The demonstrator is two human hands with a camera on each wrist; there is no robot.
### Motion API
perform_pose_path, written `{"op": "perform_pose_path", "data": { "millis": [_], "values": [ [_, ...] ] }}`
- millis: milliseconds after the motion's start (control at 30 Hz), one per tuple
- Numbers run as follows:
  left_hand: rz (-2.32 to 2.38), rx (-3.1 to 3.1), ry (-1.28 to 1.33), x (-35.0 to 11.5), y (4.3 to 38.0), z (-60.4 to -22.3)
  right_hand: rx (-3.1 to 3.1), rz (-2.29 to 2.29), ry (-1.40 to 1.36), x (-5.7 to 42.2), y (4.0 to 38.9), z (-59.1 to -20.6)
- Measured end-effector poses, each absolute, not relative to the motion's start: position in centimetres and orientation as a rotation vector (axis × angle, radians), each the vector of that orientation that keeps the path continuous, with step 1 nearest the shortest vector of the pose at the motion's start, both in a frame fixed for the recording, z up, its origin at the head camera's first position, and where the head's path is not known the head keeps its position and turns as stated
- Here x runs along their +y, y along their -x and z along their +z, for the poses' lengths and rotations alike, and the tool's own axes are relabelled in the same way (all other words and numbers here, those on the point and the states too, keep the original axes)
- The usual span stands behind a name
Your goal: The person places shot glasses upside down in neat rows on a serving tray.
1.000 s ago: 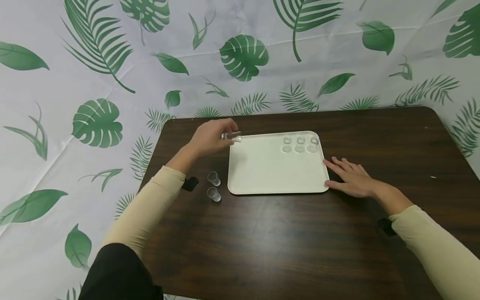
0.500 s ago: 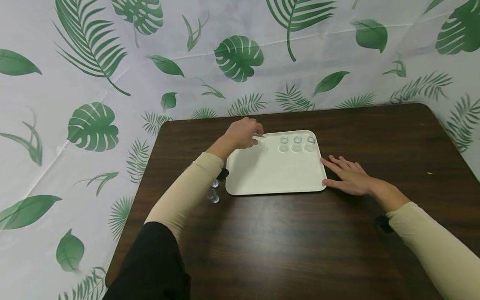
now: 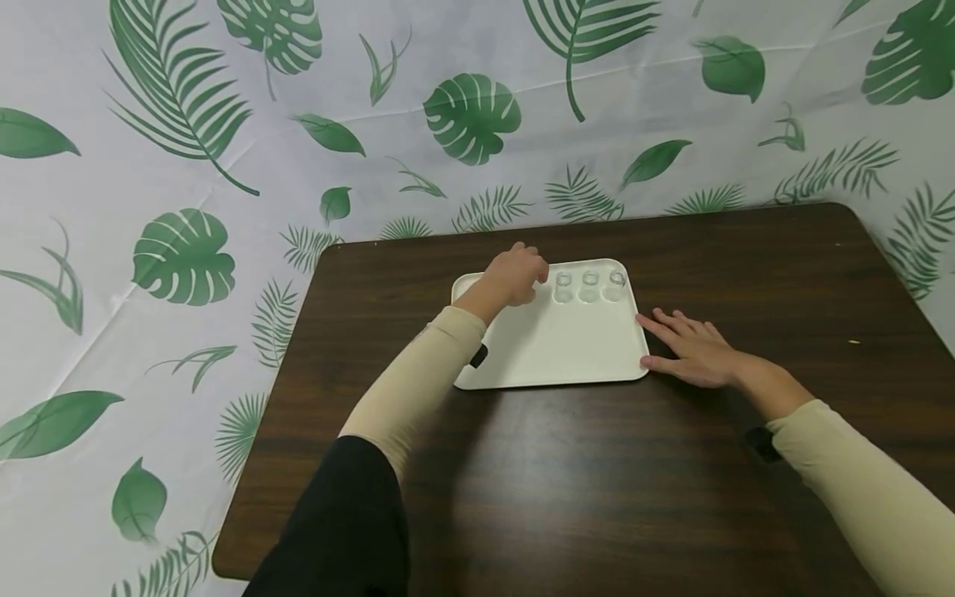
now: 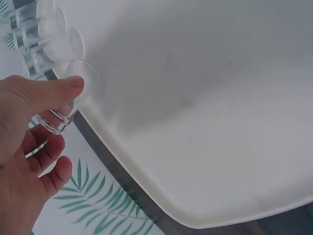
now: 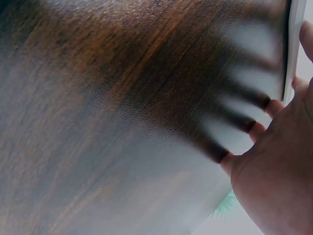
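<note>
My left hand (image 3: pixel 515 274) is over the back left part of a white tray (image 3: pixel 559 352). It pinches a clear shot glass (image 4: pixel 89 88) between thumb and fingers, wide end toward the tray. The hand hides this glass in the head view; I cannot tell whether it touches the tray. To its right, along the tray's back edge, three clear shot glasses (image 3: pixel 589 287) stand in a row, narrow ends up. My right hand (image 3: pixel 694 352) lies with fingers spread at the tray's right edge, thumb and index fingertip touching the rim.
The tray lies on a dark wooden table (image 3: pixel 597 481). Behind the table hangs a white cloth (image 3: pixel 418 50) printed with green leaves. My left sleeve (image 3: pixel 418 390) covers the spot left of the tray where two more glasses showed earlier.
My left hand has carried the glass rightward from the tray's back left corner to beside the row. The left arm now blocks the two glasses on the table. My right hand has stayed put.
</note>
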State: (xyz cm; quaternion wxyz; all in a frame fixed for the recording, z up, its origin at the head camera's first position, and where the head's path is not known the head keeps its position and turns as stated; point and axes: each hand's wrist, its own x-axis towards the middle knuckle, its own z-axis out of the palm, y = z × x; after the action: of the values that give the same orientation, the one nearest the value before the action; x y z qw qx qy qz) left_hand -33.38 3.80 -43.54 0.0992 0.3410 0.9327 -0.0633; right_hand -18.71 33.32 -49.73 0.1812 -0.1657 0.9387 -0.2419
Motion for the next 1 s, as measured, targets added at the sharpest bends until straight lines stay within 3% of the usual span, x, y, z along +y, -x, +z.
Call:
{"op": "perform_pose_path", "data": {
  "millis": [500,1000],
  "values": [
    [-0.244,2.749,-0.984,5.6,32.6,-44.1,2.641,-0.611,0.457,33.1,18.7,-49.3],
    [-0.128,2.786,-0.892,3.7,33.1,-43.7,2.663,-0.672,0.470,33.2,18.6,-49.5]
  ]
}}
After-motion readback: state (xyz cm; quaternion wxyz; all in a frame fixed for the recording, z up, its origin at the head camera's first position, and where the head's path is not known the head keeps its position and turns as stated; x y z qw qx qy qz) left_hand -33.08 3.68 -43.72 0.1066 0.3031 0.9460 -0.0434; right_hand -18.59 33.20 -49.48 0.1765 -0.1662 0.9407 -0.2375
